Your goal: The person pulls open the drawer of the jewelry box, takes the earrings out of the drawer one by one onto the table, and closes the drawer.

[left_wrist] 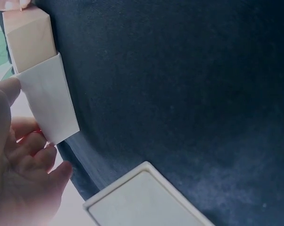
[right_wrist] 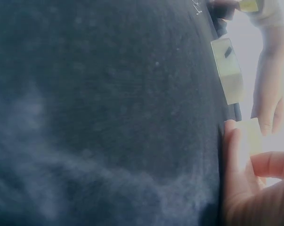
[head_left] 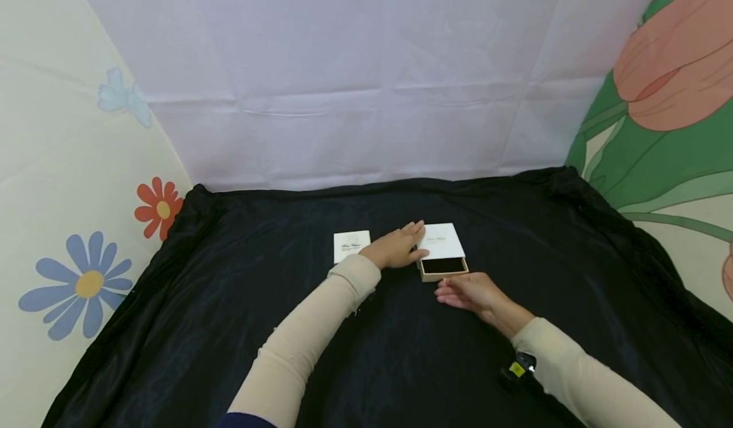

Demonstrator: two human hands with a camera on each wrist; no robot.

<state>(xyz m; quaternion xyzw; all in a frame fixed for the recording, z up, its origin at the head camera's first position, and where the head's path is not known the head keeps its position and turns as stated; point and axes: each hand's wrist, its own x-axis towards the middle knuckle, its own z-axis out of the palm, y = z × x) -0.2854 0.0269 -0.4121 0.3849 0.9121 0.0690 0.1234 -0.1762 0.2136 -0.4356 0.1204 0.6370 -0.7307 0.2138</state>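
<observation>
A small white drawer box (head_left: pixel 441 240) with faint print on top lies on the black cloth. Its tan inner drawer (head_left: pixel 444 275) sticks out towards the near side, with a dark interior showing. My left hand (head_left: pixel 397 246) holds the white sleeve at its left side, fingers at its far part and thumb by the near corner. In the left wrist view, the tan drawer (left_wrist: pixel 32 47) juts from the white sleeve (left_wrist: pixel 50 99). With thumb and fingers, my right hand (head_left: pixel 472 293) pinches the drawer's front edge.
Left of the drawer box lies a second white box (head_left: pixel 350 243) with dark printed text, partly behind the left hand. Black cloth (head_left: pixel 258 301) covers the table. A white backdrop (head_left: pixel 321 84) rises behind, with flower-patterned panels at both sides.
</observation>
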